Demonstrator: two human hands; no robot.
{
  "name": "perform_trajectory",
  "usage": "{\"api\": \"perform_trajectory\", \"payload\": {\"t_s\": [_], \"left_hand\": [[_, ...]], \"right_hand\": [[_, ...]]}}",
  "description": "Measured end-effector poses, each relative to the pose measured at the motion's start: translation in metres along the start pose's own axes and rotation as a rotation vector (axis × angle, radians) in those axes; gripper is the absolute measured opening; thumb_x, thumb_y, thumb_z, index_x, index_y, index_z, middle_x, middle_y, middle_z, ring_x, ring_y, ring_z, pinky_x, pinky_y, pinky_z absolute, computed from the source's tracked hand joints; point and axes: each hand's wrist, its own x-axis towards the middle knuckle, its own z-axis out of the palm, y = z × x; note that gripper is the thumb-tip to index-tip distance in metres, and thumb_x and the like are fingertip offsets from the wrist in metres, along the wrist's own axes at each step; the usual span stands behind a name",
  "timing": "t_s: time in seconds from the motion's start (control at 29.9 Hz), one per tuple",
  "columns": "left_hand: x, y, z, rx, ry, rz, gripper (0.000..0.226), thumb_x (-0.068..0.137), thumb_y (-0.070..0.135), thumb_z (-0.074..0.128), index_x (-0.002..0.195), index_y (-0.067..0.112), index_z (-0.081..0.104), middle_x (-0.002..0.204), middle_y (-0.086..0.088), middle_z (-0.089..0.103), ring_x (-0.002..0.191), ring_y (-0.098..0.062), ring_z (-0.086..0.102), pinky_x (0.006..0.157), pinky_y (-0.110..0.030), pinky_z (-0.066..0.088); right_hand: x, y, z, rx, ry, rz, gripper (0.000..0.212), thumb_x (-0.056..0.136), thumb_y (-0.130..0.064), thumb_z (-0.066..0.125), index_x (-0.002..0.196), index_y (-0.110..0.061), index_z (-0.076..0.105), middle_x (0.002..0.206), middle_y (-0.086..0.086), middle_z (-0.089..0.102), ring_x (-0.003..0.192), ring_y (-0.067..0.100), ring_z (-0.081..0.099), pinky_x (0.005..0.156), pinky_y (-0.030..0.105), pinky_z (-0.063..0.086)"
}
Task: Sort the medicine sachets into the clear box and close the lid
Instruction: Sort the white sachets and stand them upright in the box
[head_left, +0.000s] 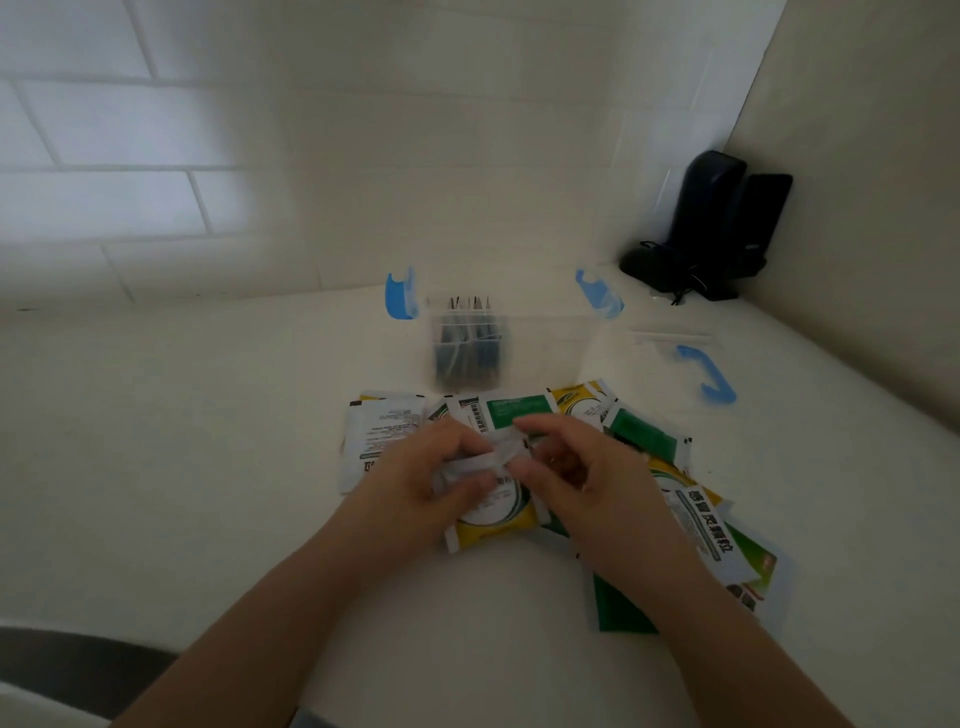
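Several medicine sachets (519, 410), white, green and yellow, lie spread on the white counter in front of me. My left hand (415, 467) and my right hand (582, 467) meet over the pile, both pinching a small pale sachet (493, 454) that is blurred. Under my hands lies a yellow and white sachet (493, 525). Behind the pile stands the clear box (540, 343) with its lid off and blue latches (401, 296) swung up at both ends. Dark sachets (467, 348) stand upright in the box's left part.
The clear lid with a blue handle (706, 371) lies on the counter right of the box. A black device with a cable (711, 228) stands in the back right corner. Tiled wall runs behind, a plain wall on the right.
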Motion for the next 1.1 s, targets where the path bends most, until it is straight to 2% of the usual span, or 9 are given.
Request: {"api": "perform_trajectory", "payload": {"t_s": [0.13,0.2,0.27,0.47,0.6,0.73,0.94,1.04,1.1], "left_hand": [[0.000,-0.001,-0.004,0.004,0.173,-0.057,0.022,0.085,0.022,0.058,0.087,0.042,0.049,0.091,0.024,0.057,0.083,0.015,0.053,0.066,0.001,0.039],[0.001,0.000,-0.006,-0.016,0.209,-0.065,0.026,0.087,0.019,0.056,0.093,0.043,0.047,0.093,0.024,0.056,0.084,0.017,0.054,0.063,0.000,0.041],[0.001,0.000,-0.007,-0.031,0.214,-0.064,0.026,0.087,0.017,0.055,0.093,0.042,0.048,0.095,0.024,0.055,0.084,0.018,0.055,0.061,0.000,0.043],[0.001,-0.004,-0.006,0.017,0.248,-0.092,0.017,0.087,0.014,0.055,0.088,0.030,0.060,0.101,0.012,0.059,0.096,-0.004,0.056,0.071,-0.004,0.045],[0.002,-0.004,-0.006,0.036,0.258,-0.091,0.016,0.086,0.012,0.055,0.088,0.026,0.062,0.101,0.007,0.061,0.096,-0.003,0.056,0.070,0.001,0.040],[0.001,-0.004,-0.006,0.030,0.253,-0.093,0.017,0.087,0.012,0.054,0.087,0.027,0.063,0.101,0.007,0.061,0.095,-0.001,0.056,0.070,0.003,0.039],[0.003,-0.004,-0.009,0.100,0.221,-0.055,0.029,0.087,0.012,0.053,0.080,0.039,0.061,0.096,0.013,0.058,0.093,0.011,0.050,0.073,0.003,0.035],[0.002,-0.003,-0.008,0.141,0.166,-0.010,0.023,0.088,0.012,0.053,0.085,0.032,0.064,0.096,0.010,0.056,0.095,0.002,0.052,0.076,0.000,0.036],[0.000,0.001,-0.006,0.150,0.099,0.062,0.017,0.090,0.018,0.051,0.087,0.029,0.064,0.096,0.008,0.056,0.097,0.002,0.050,0.080,-0.002,0.035]], "right_hand": [[0.001,0.012,-0.018,-0.139,-0.003,0.098,0.031,0.073,-0.041,0.066,0.101,-0.041,0.052,0.083,-0.023,0.052,0.077,-0.008,0.050,0.062,0.005,0.042],[-0.001,0.017,-0.017,-0.302,-0.163,0.150,0.056,0.065,-0.048,0.071,0.115,-0.042,0.048,0.094,-0.027,0.042,0.089,-0.006,0.041,0.081,0.011,0.035],[-0.001,0.019,-0.009,-0.450,-0.242,0.112,0.071,0.061,-0.055,0.071,0.124,-0.040,0.043,0.108,-0.018,0.039,0.102,0.001,0.031,0.088,0.021,0.027],[0.001,0.016,0.000,-0.535,-0.213,-0.026,0.053,0.074,-0.049,0.062,0.123,-0.033,0.049,0.112,-0.006,0.048,0.103,0.010,0.039,0.084,0.022,0.032],[0.001,0.012,0.001,-0.551,-0.223,-0.057,0.047,0.080,-0.045,0.057,0.124,-0.033,0.049,0.112,-0.004,0.052,0.105,0.013,0.043,0.081,0.025,0.033],[-0.002,0.011,-0.002,-0.551,-0.338,-0.013,0.065,0.069,-0.063,0.057,0.127,-0.036,0.044,0.116,-0.008,0.044,0.109,0.011,0.035,0.085,0.026,0.029],[0.000,-0.004,0.002,-0.715,-0.368,-0.352,0.034,0.089,-0.042,0.043,0.116,-0.028,0.059,0.107,0.001,0.061,0.100,0.021,0.049,0.079,0.031,0.033],[-0.004,-0.010,0.000,-0.506,-0.382,-0.356,0.025,0.087,-0.035,0.048,0.106,-0.029,0.065,0.100,-0.006,0.067,0.093,0.012,0.053,0.081,0.030,0.043],[-0.006,-0.011,-0.003,-0.310,-0.357,-0.266,0.020,0.086,-0.029,0.052,0.097,-0.027,0.068,0.089,-0.011,0.069,0.080,0.001,0.054,0.073,0.018,0.045]]}}
